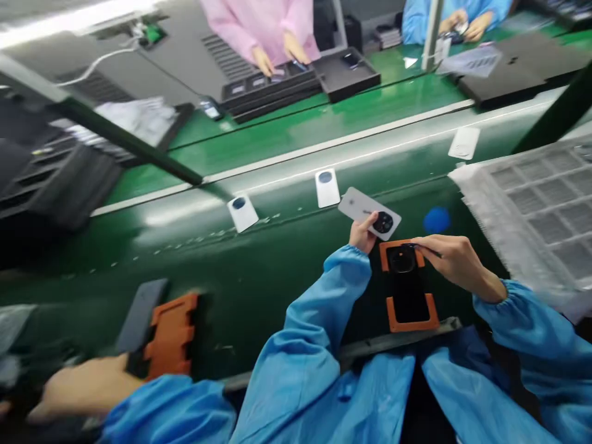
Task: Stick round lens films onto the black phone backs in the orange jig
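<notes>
My left hand (363, 235) grips a white phone back cover (358, 205) with a round black camera ring, held tilted above the bench. Below it lies a dark phone body (411, 290) in an orange fixture (412, 325) near the bench's front edge. At the fixture's top right corner is my right hand (456, 262), with its fingers pinched on a thin dark tool (430, 249). The tool's tip reaches the upper end of the phone body, by its dark camera area; its exact kind is not clear.
White covers (244, 214) lie along the green conveyor (277, 246). A blue ball (437, 220) sits near a wrapped compartment tray (541, 216) at right. At lower left, a co-worker's blurred hand (92, 385) is near another orange fixture (171, 336). Co-workers handle parts across the bench.
</notes>
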Tool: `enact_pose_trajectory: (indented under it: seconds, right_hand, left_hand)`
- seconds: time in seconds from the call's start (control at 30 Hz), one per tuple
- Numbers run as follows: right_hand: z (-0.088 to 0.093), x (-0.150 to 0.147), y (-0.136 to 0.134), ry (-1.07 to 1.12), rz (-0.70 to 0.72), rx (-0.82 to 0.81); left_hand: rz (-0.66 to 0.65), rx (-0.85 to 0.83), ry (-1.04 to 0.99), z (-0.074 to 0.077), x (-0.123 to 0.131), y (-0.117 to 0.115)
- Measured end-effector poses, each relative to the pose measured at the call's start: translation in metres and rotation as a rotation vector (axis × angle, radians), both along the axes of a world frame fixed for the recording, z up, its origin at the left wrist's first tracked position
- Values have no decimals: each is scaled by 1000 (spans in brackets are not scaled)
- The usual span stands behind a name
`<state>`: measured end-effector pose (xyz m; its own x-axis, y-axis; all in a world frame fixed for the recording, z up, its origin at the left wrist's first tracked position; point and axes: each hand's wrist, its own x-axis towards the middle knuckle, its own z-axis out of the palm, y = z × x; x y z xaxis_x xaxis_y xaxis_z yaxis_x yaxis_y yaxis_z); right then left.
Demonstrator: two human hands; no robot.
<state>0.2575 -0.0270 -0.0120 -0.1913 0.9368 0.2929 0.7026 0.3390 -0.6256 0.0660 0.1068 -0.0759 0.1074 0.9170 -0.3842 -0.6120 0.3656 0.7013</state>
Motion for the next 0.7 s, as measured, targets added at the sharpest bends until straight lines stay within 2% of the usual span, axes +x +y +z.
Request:
enact_pose_trajectory:
  seconds: [0.13, 0.37, 0.47, 0.6, 0.7]
  right_hand:
    - [-25, -18, -9, -168, 93, 109]
    - [-37, -24, -28, -526, 157, 349]
    - [-39, -26, -29, -556, 179, 383]
    - [-40, -29, -29, -560, 185, 343]
    - [-32, -24, -23, -420, 196, 256]
  left_hand:
    - [-48, 38, -103, -6, -2, 0]
    - [-58, 29, -127, -1, 0, -1]
    - [-51, 22, -137, 1, 0, -1]
    - [-51, 38, -125, 5, -1, -3]
    - [-68, 100, -79, 9, 1, -8]
